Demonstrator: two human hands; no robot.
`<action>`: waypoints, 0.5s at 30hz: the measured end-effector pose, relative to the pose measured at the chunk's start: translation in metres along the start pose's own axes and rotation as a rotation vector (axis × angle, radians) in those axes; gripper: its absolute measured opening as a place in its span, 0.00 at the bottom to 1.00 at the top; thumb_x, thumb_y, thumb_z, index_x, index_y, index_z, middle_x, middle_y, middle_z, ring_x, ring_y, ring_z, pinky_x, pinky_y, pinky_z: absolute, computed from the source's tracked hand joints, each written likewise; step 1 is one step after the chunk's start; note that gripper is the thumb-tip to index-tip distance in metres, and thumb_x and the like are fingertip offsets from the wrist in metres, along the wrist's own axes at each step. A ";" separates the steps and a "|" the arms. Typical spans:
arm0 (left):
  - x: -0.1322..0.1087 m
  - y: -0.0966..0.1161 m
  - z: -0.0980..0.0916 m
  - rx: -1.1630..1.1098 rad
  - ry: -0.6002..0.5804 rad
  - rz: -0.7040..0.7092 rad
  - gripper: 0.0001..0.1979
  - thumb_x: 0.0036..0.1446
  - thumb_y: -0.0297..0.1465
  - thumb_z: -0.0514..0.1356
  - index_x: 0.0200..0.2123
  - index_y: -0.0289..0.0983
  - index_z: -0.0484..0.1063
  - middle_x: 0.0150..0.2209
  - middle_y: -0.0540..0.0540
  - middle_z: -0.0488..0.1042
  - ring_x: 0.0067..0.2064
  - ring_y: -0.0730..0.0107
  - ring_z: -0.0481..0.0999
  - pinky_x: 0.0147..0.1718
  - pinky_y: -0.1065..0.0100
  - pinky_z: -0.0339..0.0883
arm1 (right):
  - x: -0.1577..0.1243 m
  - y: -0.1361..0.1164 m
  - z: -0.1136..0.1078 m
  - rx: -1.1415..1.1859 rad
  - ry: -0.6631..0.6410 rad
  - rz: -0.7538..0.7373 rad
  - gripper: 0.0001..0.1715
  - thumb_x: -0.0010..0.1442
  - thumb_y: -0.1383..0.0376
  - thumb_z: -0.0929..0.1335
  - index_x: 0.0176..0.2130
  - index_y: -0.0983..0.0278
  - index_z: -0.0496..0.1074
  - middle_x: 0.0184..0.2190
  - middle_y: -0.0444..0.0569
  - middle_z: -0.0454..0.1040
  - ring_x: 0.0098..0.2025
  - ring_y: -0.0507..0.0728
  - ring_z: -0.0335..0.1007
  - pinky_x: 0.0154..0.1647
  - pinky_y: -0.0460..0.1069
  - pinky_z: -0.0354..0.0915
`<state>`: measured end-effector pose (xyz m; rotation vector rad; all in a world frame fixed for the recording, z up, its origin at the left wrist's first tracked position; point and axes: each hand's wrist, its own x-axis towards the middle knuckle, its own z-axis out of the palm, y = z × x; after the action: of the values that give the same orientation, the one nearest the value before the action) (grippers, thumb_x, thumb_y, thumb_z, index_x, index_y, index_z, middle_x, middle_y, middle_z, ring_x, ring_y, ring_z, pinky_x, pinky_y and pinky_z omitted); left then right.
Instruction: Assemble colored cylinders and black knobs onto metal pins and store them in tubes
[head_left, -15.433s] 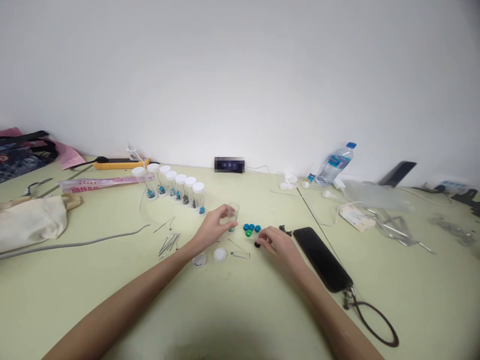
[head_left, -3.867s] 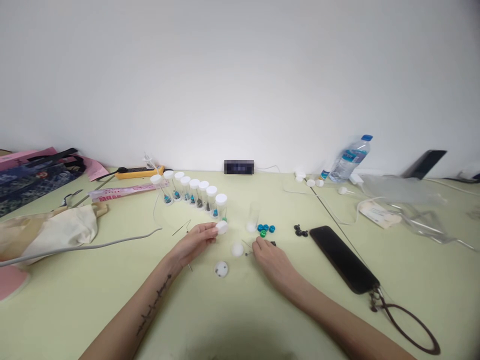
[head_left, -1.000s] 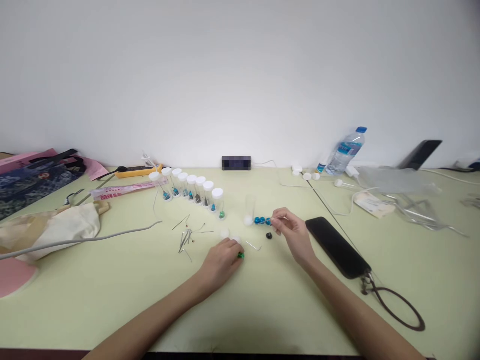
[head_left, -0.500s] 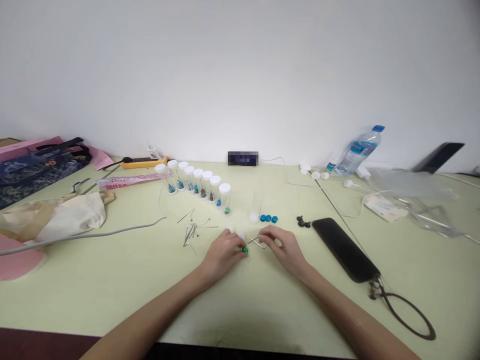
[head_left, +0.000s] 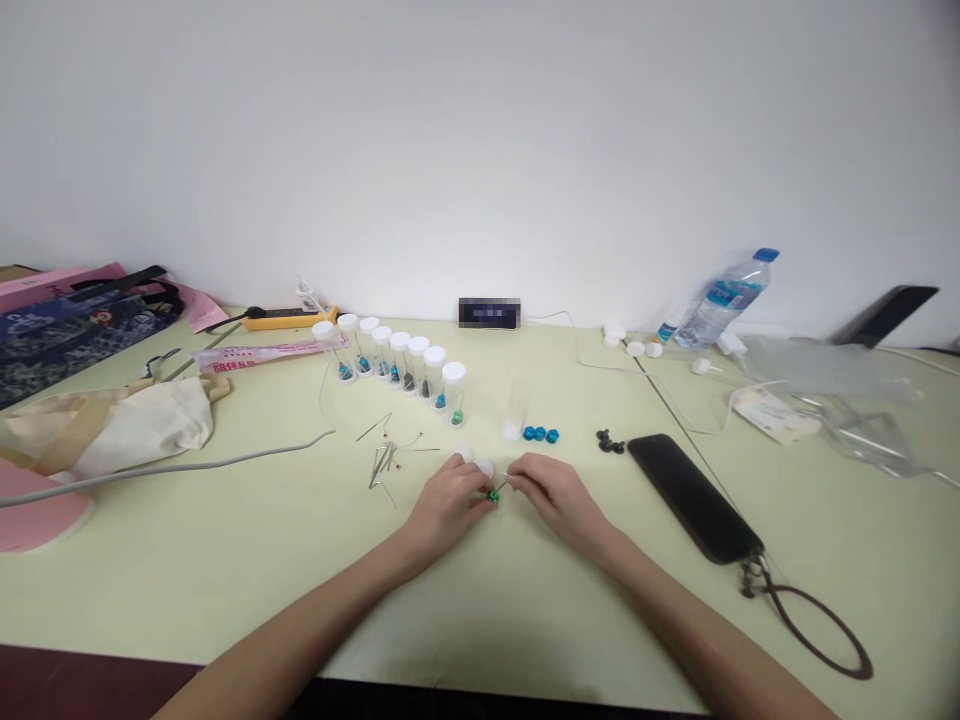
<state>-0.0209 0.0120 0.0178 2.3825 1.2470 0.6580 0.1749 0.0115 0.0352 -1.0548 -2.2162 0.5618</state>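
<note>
My left hand point(head_left: 448, 502) pinches a small shiny green round part point(head_left: 493, 496) just above the table, fingers closed around its left side. My right hand point(head_left: 556, 492) is closed on a thin metal hex key point(head_left: 502, 485), its tip at the green part; whether it sits inside a hole is too small to tell. White caps point(head_left: 484, 468) lie just beyond my left fingertips. Behind my right hand stands an uncapped clear tube point(head_left: 515, 412), with three blue round parts point(head_left: 541, 434) beside it. Left of my left hand, thin metal rods point(head_left: 385, 458) lie in a loose heap.
Several white-capped clear tubes point(head_left: 418, 370) holding small parts stand in a slanting row. On the right are small black parts point(head_left: 610, 442), a phone point(head_left: 694, 498) with a strap, and a leaning water bottle point(head_left: 726, 300). A grey cable point(head_left: 187, 468) crosses the left side.
My right hand has moved slightly left, bringing the hex key's tip from a short gap away up to the green part. My left hand still grips that part.
</note>
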 end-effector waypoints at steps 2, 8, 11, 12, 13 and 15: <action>0.000 0.000 0.001 0.004 0.006 0.000 0.03 0.55 0.27 0.61 0.30 0.40 0.74 0.31 0.49 0.77 0.36 0.63 0.68 0.34 0.65 0.65 | 0.002 -0.001 0.000 -0.026 -0.018 -0.012 0.12 0.66 0.68 0.59 0.34 0.62 0.69 0.30 0.47 0.73 0.33 0.54 0.68 0.34 0.47 0.62; -0.001 -0.001 -0.003 0.003 0.038 0.013 0.05 0.54 0.34 0.63 0.32 0.40 0.74 0.31 0.49 0.77 0.36 0.63 0.69 0.32 0.65 0.65 | 0.006 -0.014 -0.004 -0.205 -0.127 -0.013 0.10 0.67 0.65 0.60 0.37 0.62 0.69 0.34 0.47 0.73 0.33 0.54 0.69 0.33 0.47 0.63; 0.001 -0.005 -0.025 -0.024 0.167 0.015 0.08 0.56 0.37 0.62 0.36 0.39 0.73 0.34 0.48 0.77 0.38 0.63 0.69 0.36 0.64 0.66 | 0.007 -0.018 -0.013 -0.217 -0.104 0.006 0.09 0.66 0.63 0.60 0.45 0.61 0.67 0.43 0.50 0.72 0.34 0.54 0.70 0.34 0.48 0.64; 0.003 -0.007 -0.035 -0.041 0.257 0.006 0.08 0.58 0.37 0.60 0.37 0.39 0.72 0.35 0.47 0.76 0.39 0.63 0.69 0.38 0.64 0.66 | 0.007 -0.018 -0.017 -0.217 -0.082 0.016 0.10 0.67 0.64 0.60 0.46 0.61 0.66 0.44 0.51 0.71 0.34 0.55 0.71 0.34 0.48 0.64; 0.005 -0.010 -0.046 -0.055 0.346 -0.011 0.06 0.60 0.34 0.58 0.38 0.39 0.71 0.36 0.48 0.76 0.40 0.64 0.70 0.39 0.64 0.65 | 0.007 -0.018 -0.021 -0.219 -0.061 0.025 0.10 0.67 0.64 0.59 0.46 0.61 0.65 0.44 0.51 0.71 0.35 0.55 0.71 0.35 0.49 0.65; 0.009 -0.019 -0.067 -0.059 0.474 -0.063 0.06 0.62 0.32 0.55 0.39 0.40 0.70 0.38 0.48 0.76 0.37 0.66 0.70 0.37 0.65 0.65 | 0.007 -0.016 -0.027 -0.241 -0.026 0.060 0.11 0.68 0.65 0.57 0.44 0.61 0.66 0.41 0.50 0.71 0.36 0.56 0.71 0.37 0.49 0.65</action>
<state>-0.0662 0.0372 0.0653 2.1984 1.4498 1.2727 0.1810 0.0106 0.0667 -1.2446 -2.3242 0.3405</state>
